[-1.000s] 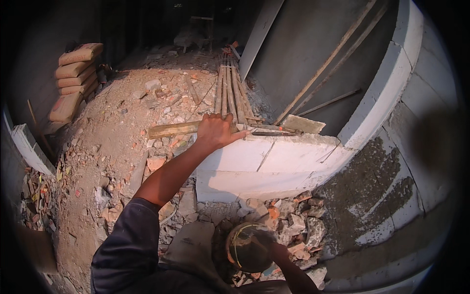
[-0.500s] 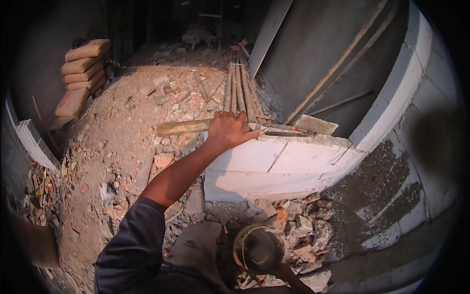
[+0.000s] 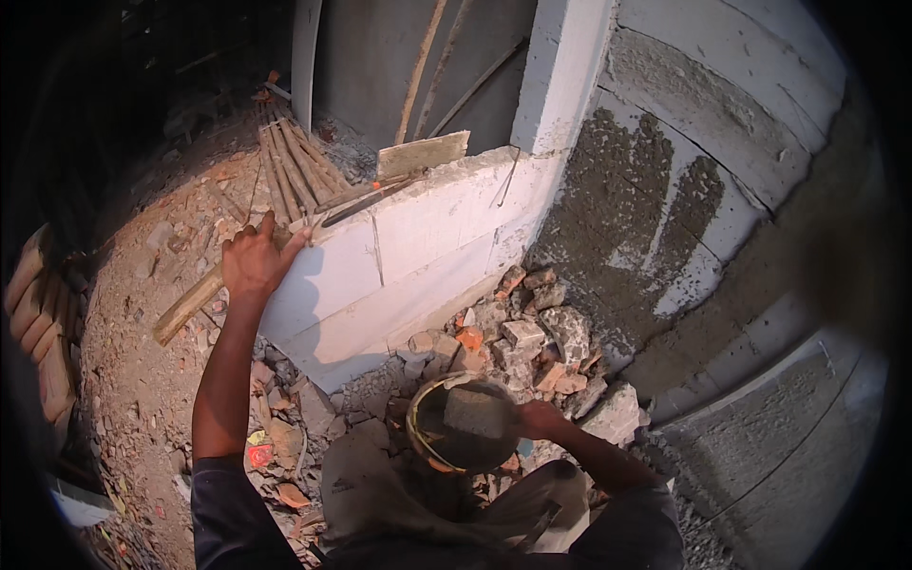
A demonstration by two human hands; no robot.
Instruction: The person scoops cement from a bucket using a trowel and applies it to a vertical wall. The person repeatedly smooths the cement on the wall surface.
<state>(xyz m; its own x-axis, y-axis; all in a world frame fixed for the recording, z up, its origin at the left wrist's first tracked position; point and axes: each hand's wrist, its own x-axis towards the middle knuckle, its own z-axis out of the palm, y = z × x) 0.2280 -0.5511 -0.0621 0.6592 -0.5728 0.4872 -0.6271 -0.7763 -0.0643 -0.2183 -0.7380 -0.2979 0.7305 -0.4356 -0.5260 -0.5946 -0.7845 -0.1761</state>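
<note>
My left hand (image 3: 252, 255) grips a rough wooden beam (image 3: 187, 311) at the left end of a low white block wall (image 3: 427, 237), its thumb reaching onto the wall's top edge. My right hand (image 3: 537, 420) is closed on the rim of a round bucket (image 3: 440, 432) below the wall. The bucket holds grey, wet-looking material; I cannot make out the paler flat patch inside. Dark rods (image 3: 366, 204) and a thin board (image 3: 423, 155) lie on or just behind the wall top.
Broken bricks and concrete (image 3: 546, 347) lie around the bucket. A mortar-smeared block wall (image 3: 608, 237) rises at the right. Bundled poles (image 3: 290, 166) lie beyond the low wall; others (image 3: 423, 66) lean behind it. Stacked sacks (image 3: 43, 332) stand at the far left on rubble-strewn ground.
My view has turned right, so the low wall and sacks appear further left and the mortar-smeared wall fills more of it. The bucket sits higher in view, with more of my right arm showing.
</note>
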